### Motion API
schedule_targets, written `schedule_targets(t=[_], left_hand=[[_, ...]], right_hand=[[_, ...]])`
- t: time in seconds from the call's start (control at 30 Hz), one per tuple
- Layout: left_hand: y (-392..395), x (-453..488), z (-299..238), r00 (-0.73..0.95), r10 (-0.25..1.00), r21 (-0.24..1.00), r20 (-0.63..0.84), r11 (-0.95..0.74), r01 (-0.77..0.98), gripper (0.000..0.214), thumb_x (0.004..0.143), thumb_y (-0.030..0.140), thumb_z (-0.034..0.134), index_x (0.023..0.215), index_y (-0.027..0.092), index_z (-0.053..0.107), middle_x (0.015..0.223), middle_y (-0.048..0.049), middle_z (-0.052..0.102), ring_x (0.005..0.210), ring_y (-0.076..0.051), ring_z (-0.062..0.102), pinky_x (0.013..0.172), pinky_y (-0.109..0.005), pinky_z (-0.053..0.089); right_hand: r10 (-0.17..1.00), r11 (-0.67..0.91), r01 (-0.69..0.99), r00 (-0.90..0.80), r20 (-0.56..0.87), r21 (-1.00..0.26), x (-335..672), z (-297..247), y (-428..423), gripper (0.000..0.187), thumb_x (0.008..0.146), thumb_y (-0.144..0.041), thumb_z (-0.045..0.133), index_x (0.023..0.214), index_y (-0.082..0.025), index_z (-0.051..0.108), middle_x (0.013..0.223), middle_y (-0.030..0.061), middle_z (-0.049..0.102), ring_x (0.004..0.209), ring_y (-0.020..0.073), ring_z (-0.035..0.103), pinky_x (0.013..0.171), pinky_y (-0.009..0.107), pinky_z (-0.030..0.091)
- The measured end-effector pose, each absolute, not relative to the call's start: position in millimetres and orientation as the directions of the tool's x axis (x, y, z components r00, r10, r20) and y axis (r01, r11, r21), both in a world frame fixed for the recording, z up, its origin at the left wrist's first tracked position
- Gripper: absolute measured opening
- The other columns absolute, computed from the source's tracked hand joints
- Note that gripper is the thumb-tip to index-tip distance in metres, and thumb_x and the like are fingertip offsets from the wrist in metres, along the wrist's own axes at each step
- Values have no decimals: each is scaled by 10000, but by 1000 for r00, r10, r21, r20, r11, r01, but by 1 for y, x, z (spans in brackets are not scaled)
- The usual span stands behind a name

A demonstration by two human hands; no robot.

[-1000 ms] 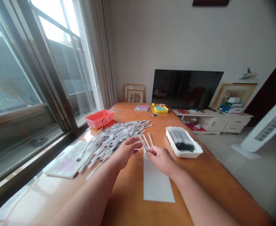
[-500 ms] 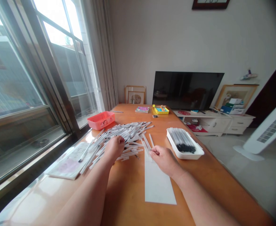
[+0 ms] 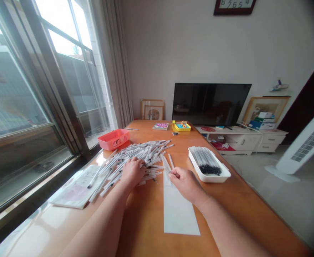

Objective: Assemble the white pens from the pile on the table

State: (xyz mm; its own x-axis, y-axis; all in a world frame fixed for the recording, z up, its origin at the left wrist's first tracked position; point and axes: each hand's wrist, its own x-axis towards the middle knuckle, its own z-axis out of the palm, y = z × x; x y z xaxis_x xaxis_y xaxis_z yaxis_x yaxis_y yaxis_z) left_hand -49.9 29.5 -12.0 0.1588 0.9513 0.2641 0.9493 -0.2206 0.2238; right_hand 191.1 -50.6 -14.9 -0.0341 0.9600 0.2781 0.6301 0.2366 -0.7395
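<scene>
Pens (image 3: 151, 150) lie heaped under the left hand (image 3: 133, 172), slanting away rightward; whether its curled fingers grip any, I cannot tell. Right hand (image 3: 184, 181), clenched, sits just beside the heap.

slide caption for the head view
Left hand on the pen pile; right hand pinching loose pens by a paper strip

A loose heap of slim clear-plastic pens with dark tips (image 3: 135, 155) spreads over the orange-brown wooden tabletop (image 3: 146, 228) left of the frame's centre. The pens are criss-crossed, mostly slanting from lower left to upper right, and the heap's near edge lies under the left hand (image 3: 133, 172). Just right of it, at centre frame, a few of the same clear pens (image 3: 167, 163) lie side by side, almost parallel, on the top end of a long white paper strip (image 3: 180, 214), their near ends at the pinched fingertips of the right hand (image 3: 185, 182).
</scene>
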Motion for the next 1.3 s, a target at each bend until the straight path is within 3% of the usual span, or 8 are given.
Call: schedule_targets(t=[0.33, 0.6, 0.83, 1.1, 1.3], left_hand=[[22, -37, -16, 246, 926, 228, 286, -315, 921, 299, 861, 288, 530, 1098, 309, 711, 1126, -81, 651, 1060, -309, 532, 893, -411, 373], [29, -53, -13, 148, 949, 211, 277, -211, 954, 310, 882, 276, 495, 1098, 296, 717, 1151, -101, 643, 1097, -313, 526, 903, -397, 382], [35, -63, -17, 39, 934, 199, 355, -117, 973, 356, 847, 253, 522, 1177, 263, 655, 1191, -120, 629, 1103, -339, 509, 894, -429, 400], [26, -61, 5, 126, 950, 180, 284, -182, 967, 181, 756, 172, 550, 834, 261, 686, 945, -80, 688, 951, -295, 580, 790, -375, 408], [23, -65, 4, 190, 961, 160, 199, -223, 961, 209, 682, 143, 594, 817, 274, 685, 901, -74, 720, 930, -298, 638, 797, -378, 389]], right_hand=[[957, 235, 626, -14, 290, -744, 190, -18, -50, 250, 864, -407, 573, 784, -198, 684, 655, 16, 647, 609, 161, 550, 561, 244, 377], [957, 239, 640, -30, 287, -730, 192, -20, -48, 242, 876, -397, 560, 806, -202, 684, 680, 6, 657, 611, 155, 555, 574, 243, 383], [958, 242, 643, -39, 285, -726, 192, -16, -49, 248, 886, -403, 552, 792, -205, 670, 689, 0, 659, 622, 154, 562, 580, 243, 383], [956, 244, 642, -34, 291, -727, 192, -16, -50, 247, 887, -402, 551, 791, -204, 663, 686, 3, 657, 624, 155, 567, 577, 240, 382], [954, 254, 651, -45, 298, -715, 192, -17, -49, 241, 891, -387, 547, 783, -204, 660, 683, 2, 649, 624, 154, 553, 565, 240, 363]])
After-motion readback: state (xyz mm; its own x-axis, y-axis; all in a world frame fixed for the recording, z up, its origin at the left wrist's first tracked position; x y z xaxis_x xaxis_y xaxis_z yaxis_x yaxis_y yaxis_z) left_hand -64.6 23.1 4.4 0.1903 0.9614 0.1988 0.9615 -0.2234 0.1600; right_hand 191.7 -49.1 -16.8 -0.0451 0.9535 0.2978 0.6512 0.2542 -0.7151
